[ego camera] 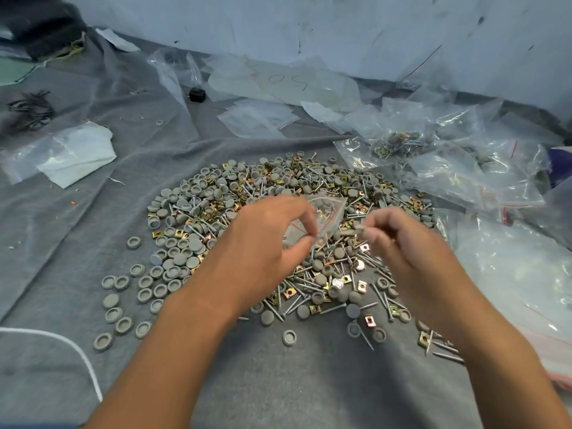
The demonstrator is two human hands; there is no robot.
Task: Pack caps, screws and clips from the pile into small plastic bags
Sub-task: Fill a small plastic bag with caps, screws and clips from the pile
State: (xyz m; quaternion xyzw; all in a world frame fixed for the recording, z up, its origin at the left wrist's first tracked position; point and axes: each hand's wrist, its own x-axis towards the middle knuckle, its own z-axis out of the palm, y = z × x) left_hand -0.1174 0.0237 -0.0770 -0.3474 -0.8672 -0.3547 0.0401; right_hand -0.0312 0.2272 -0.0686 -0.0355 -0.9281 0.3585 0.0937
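Two bare forearms reach up from the bottom edge of the frame toward its centre. The left hand (263, 239) pinches the lip of a small clear bag (322, 216) between thumb and forefinger, holding it just above the pile (278, 230). The bag has a red strip along its top and some parts inside, too blurred to name. The right hand (399, 239), just right of the bag, has its fingers curled and pinches what looks like a grey cap (359, 226) at the fingertips, close to the bag's mouth; motion blur hides the detail.

The pile fills the middle of the frame on a grey cloth (77, 218) that covers the surface. It mixes round grey caps, silver screws (332, 309) and brass-coloured square clips (370, 321). Loose caps lie scattered at the pile's lower left, many with the hollow side up.

At the right and upper right, larger clear bags (464, 162) lie crumpled; one holds packed parts. Flat empty bags (257, 117) lie at upper centre, beside a small black object (197, 95). A white folded sheet (77, 154) lies at the left, and a white cord (77, 351) curves across the lower left corner. A pale wall (309, 23) runs along the top.
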